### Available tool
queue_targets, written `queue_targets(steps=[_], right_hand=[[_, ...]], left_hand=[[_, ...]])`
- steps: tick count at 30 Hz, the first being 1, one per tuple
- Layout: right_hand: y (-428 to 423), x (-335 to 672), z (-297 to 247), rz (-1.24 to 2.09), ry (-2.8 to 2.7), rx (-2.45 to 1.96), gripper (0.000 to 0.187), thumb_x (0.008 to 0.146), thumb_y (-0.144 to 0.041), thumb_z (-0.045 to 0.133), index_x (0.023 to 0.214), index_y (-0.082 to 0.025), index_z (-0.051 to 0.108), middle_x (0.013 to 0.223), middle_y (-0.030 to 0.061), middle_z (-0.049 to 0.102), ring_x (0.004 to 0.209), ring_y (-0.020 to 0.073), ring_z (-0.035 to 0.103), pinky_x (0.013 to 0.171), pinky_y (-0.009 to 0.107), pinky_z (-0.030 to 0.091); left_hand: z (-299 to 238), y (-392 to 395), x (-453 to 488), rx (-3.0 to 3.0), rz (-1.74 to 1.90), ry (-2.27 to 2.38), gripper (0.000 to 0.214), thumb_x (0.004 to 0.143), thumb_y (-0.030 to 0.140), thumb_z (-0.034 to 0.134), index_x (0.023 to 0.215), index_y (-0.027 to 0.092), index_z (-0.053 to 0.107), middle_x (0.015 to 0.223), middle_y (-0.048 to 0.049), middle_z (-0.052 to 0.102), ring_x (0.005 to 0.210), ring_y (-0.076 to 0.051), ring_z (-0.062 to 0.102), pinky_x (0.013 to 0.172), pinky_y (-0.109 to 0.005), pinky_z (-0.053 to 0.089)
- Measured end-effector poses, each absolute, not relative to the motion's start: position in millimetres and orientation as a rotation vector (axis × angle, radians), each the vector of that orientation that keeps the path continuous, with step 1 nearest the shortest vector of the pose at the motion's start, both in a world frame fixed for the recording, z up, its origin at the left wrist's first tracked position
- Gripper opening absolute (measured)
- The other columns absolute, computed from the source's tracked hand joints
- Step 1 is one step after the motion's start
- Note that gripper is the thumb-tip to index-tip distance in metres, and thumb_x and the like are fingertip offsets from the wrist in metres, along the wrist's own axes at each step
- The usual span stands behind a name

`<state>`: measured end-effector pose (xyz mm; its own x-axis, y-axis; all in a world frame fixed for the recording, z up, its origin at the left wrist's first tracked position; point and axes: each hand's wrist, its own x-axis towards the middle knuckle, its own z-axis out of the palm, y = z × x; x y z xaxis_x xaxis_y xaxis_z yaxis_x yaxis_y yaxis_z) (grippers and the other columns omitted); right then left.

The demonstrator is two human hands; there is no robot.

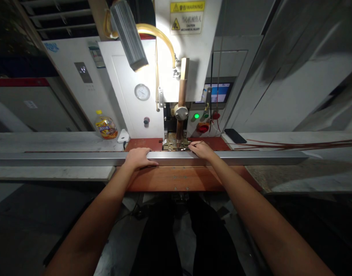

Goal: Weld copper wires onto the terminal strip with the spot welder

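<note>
A long grey metal bar [63, 158] lies across the bench from left to right. My left hand [139, 157] rests on top of it, fingers curled over its edge. My right hand [201, 148] lies on the bar just right of the machine's copper electrode [180, 126], fingers bent down and pinching a thin copper-coloured wire [293, 145] that runs off to the right. Under the electrode sits a brass fixture [173, 142].
A white welding machine [187, 50] with a gauge [142, 92], a green light [196, 116], red buttons [203, 128] and a small screen [219, 92] stands behind. A drink bottle [106, 125] and a white object [123, 135] stand at the left, a dark phone [235, 135] at the right. A red-brown board [176, 178] fronts the bench.
</note>
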<state>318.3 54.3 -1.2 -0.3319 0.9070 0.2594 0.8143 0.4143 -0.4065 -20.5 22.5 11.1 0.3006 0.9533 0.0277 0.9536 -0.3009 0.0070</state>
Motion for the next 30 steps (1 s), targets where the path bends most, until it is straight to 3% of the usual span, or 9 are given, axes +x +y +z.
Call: queue_targets(steps=[30], right_hand=[[49.7, 317.1, 3.6, 0.298, -2.23, -1.455, 0.036, 0.093, -0.036, 0.044, 0.079, -0.02, 0.073, 0.092, 0.0072, 0.077, 0.084, 0.0191, 0.066, 0.081, 0.025, 0.043]], left_hand=[[9.8, 23.1, -21.9, -2.529, -0.067, -1.857, 0.091, 0.063, 0.095, 0.053, 0.125, 0.03, 0.067, 0.123, -0.0095, 0.073, 0.113, -0.037, 0.065, 0.09, -0.042, 0.048]])
